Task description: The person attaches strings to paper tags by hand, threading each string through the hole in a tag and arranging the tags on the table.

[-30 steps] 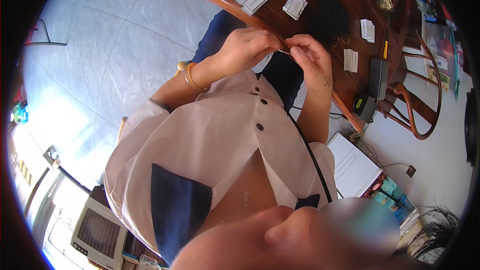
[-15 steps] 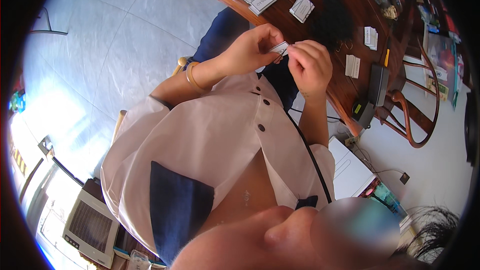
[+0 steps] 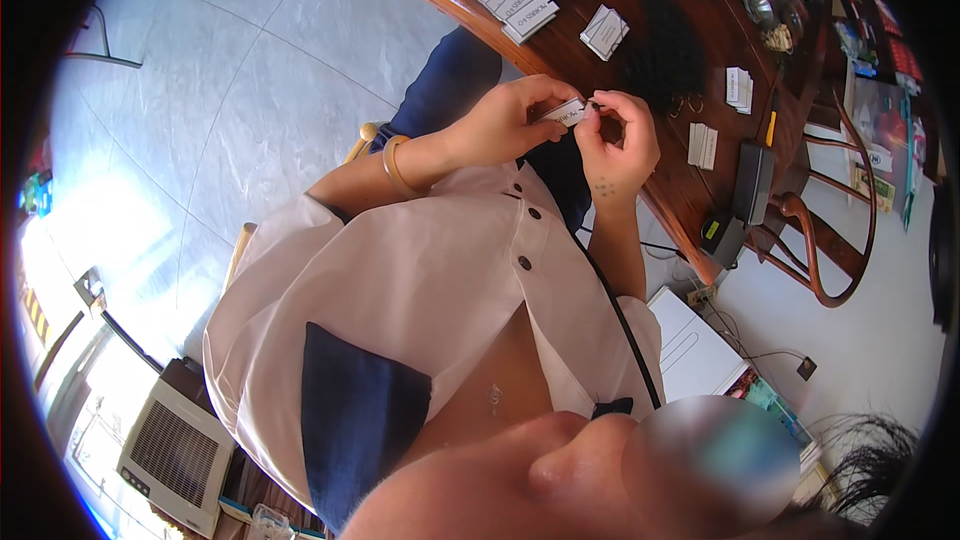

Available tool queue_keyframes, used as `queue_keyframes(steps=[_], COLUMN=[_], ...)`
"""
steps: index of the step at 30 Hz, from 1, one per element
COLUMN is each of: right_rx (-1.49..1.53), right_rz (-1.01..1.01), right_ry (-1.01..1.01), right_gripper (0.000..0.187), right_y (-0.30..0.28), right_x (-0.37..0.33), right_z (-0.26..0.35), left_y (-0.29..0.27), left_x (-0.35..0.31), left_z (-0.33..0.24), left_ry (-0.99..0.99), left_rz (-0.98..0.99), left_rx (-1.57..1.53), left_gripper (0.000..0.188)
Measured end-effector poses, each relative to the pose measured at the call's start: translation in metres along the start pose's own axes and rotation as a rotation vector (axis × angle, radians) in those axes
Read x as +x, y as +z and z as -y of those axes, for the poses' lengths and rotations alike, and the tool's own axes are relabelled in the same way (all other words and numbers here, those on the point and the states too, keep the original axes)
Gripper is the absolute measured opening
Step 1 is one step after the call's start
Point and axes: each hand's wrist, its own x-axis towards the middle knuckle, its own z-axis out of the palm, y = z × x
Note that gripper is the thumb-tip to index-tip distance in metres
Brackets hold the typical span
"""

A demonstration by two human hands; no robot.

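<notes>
A small white hang tag with dark print (image 3: 567,114) is pinched between the thumb and fingers of my left hand (image 3: 505,125). At the tag's right end, my right hand (image 3: 622,140) closes thumb against fingertips on a thin black string (image 3: 597,107). Whether the string passes through the tag is too small to tell. Both hands are held up at the edge of the dark wooden table (image 3: 560,53). Beyond them on the tabletop lie a spread of similar white tags (image 3: 528,15), a smaller stack of tags (image 3: 605,32) and a dark heap of black strings (image 3: 662,55).
Toward the right of the table are more white tag stacks (image 3: 738,90), a pale card stack (image 3: 702,146), a yellow pen-like stick (image 3: 772,128) and a long black box (image 3: 753,185). A wooden chair (image 3: 868,240) stands beyond. A black cable (image 3: 622,315) hangs along my shirt front.
The tag has turned so more of its printed face shows. My right hand has rotated and drawn its fingers in at the tag's end, where black string now shows. Both hands sit slightly lower.
</notes>
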Motion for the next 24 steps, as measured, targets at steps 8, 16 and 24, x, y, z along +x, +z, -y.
queue_keyframes(steps=[8, 16, 24], right_rx=[0.362, 0.551, 0.684], right_rz=[-0.03, -0.019, 0.079], right_ry=[0.279, 0.366, 0.356], right_gripper=[0.02, 0.022, 0.026], right_y=[0.001, 0.004, -0.002], right_x=[-0.009, -0.015, -0.012], right_z=[0.004, 0.004, -0.002], left_y=[-0.006, -0.009, -0.013], left_x=[0.002, 0.005, 0.004], left_z=[0.003, 0.006, 0.001], left_ry=[-0.024, -0.093, -0.2], left_rz=[0.068, 0.081, 0.098], left_rx=[-0.001, -0.185, -0.349], left_gripper=[0.029, 0.014, 0.015])
